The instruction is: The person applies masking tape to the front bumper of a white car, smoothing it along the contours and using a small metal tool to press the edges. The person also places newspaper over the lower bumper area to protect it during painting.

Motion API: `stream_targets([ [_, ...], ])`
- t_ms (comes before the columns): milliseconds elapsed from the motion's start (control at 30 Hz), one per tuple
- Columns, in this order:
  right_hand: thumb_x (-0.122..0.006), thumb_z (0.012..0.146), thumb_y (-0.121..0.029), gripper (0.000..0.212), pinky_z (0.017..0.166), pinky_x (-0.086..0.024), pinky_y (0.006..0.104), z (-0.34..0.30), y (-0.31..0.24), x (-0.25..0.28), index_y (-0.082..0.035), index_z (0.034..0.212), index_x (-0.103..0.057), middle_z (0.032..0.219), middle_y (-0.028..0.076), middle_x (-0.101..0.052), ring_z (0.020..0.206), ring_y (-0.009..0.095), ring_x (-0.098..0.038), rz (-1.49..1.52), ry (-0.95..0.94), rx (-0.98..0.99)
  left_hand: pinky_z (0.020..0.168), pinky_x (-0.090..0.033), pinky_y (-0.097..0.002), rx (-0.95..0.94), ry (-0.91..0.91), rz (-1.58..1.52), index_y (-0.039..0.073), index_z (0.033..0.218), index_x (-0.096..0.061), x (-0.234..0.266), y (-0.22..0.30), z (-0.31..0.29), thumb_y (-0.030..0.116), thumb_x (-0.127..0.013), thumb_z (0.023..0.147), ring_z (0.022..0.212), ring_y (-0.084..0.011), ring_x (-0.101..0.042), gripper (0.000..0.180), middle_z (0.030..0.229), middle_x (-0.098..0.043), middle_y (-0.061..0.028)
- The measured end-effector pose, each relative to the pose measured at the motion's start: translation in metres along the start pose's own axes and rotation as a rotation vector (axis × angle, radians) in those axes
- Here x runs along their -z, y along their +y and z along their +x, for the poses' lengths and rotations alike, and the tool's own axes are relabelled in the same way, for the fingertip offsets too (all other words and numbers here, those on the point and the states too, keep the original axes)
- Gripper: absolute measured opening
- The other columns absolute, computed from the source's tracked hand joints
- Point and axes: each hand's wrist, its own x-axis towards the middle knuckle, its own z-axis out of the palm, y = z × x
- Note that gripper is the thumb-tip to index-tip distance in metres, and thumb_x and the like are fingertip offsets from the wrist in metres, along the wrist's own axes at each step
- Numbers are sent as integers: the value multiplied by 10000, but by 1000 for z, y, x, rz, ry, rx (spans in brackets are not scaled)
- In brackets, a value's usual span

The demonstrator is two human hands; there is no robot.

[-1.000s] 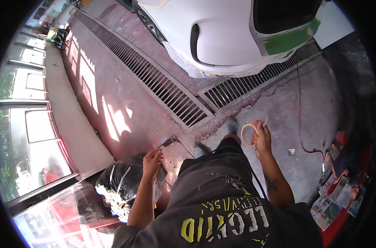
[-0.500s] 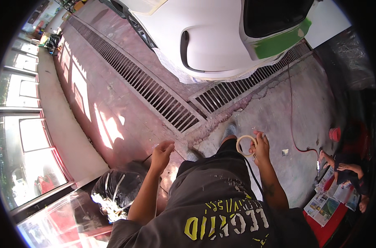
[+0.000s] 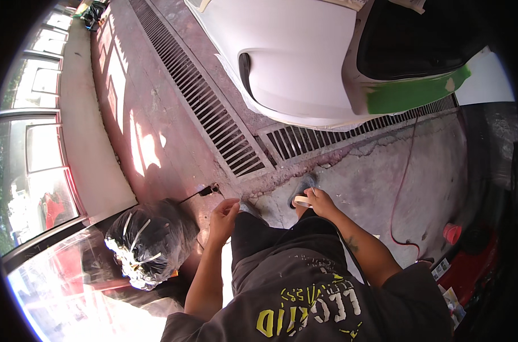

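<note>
My right hand (image 3: 320, 203) is closed on a roll of cream masking tape (image 3: 302, 200), held above my shoe and turned nearly edge-on. Level with it, a short way to the left, my left hand (image 3: 223, 219) has its thumb and fingers pressed together. Anything between those fingertips is too small to make out. The hands are apart, both in front of my dark shorts. Beyond them stands a white car body (image 3: 304, 62) with a green patch (image 3: 418, 91) below its dark window; neither hand touches it.
Metal drain grates (image 3: 213, 108) cross the concrete floor and meet ahead of my feet. A stuffed plastic bag (image 3: 151, 242) sits at my left, near a windowed wall (image 3: 42, 148). A thin red hose (image 3: 404, 188) runs along the floor at right, near a red container (image 3: 451, 232).
My right hand has moved left, closer to my left hand, and the tape roll has turned from face-on to edge-on. The view has shifted; the other person at lower right has mostly left it.
</note>
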Motion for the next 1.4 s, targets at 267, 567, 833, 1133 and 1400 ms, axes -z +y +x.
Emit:
stream_targets([
  [267,-504,1151,-372,398,765,-540,336,13,-13,36,-35,1027,-676,885,35,-691,810,133,-654,306,-66,-333,824,-565,-286,79,-86,91,19,1286,-774,-18,-34,12,244,-725,1071,920,-114,-713,315,1053,-803,-55],
  [567,-557,1098,-226,310,992,-523,551,-20,3,-43,43,1156,-700,1175,273,-703,1076,496,-662,-346,512,-60,845,-529,-283,-80,-189,247,35,1237,-799,99,-8,72,212,-721,1075,931,-104,-664,252,1032,-784,-18],
  [833,-516,1113,-243,356,1011,-522,565,-68,-3,-112,30,1263,-689,1197,307,-693,1140,504,-654,-212,533,-166,873,-581,-341,-130,-71,420,46,1201,-815,215,5,116,221,-721,1051,961,-190,-767,249,1059,-830,-109],
  [1133,-535,1121,-243,325,999,-532,538,-63,8,-149,1,1266,-693,1184,294,-700,1156,488,-660,79,687,-211,841,-561,-289,-87,-233,570,34,1197,-818,185,48,122,220,-756,1041,927,-142,-733,250,986,-788,-53],
  [1400,-595,1100,-235,293,1012,-540,554,12,79,-156,-45,1278,-729,1210,282,-716,1216,484,-640,-79,637,-266,852,-572,-301,-36,-307,727,59,1219,-817,143,48,109,228,-746,1052,938,-136,-729,247,1029,-799,-71],
])
